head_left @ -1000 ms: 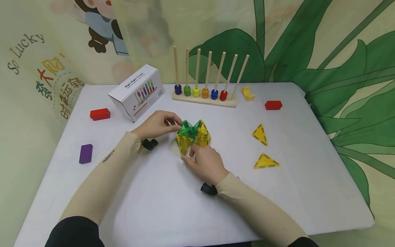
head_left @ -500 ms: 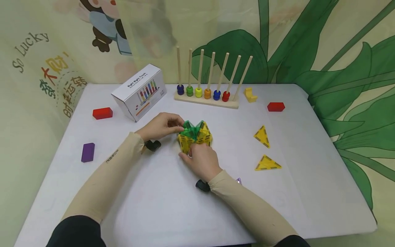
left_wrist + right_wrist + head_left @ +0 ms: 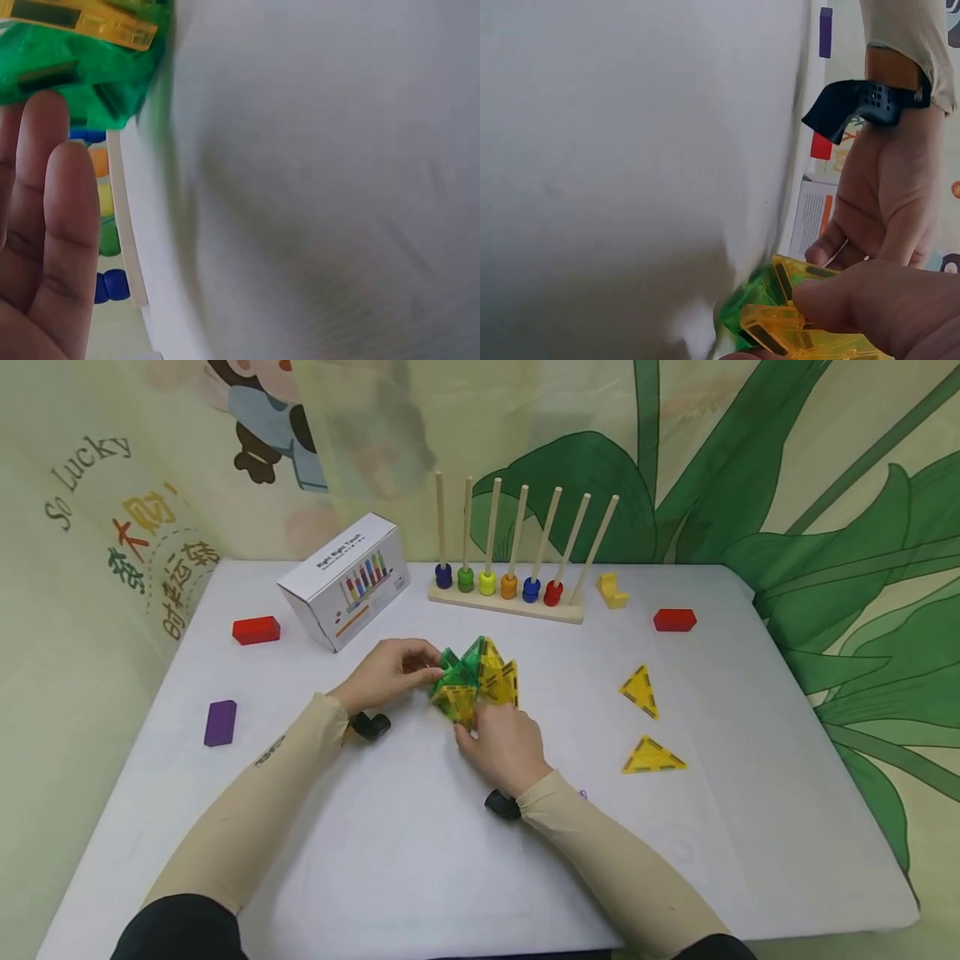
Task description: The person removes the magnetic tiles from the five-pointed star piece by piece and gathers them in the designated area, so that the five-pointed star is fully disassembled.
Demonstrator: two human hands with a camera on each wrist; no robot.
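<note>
A cluster of see-through green and yellow triangular magnetic tiles (image 3: pixel 459 675) sits mid-table between my hands. My left hand (image 3: pixel 390 675) pinches its green left side; in the left wrist view, fingertips (image 3: pixel 46 112) touch the green tiles (image 3: pixel 90 82). From the near side, my right hand (image 3: pixel 512 745) grips the yellow tiles. The right wrist view has its thumb (image 3: pixel 825 304) pressed on a yellow tile (image 3: pixel 769 326), with other fingers mostly hidden beneath. On the right, two loose yellow triangular tiles (image 3: pixel 641 692) lie flat.
Behind the cluster stand a white box (image 3: pixel 347 581) and a wooden peg rack (image 3: pixel 506 603) with coloured beads. Red blocks (image 3: pixel 257 630) lie at left and right, a purple block (image 3: pixel 221 723) at left. A yellow piece (image 3: pixel 612 591) is beside the rack. A small purple item shows behind the right forearm.
The cluster has changed shape: its yellow right part now stands higher and spreads further from the left part. My right hand has moved slightly right; the left keeps its hold. The head view has shifted slightly.
</note>
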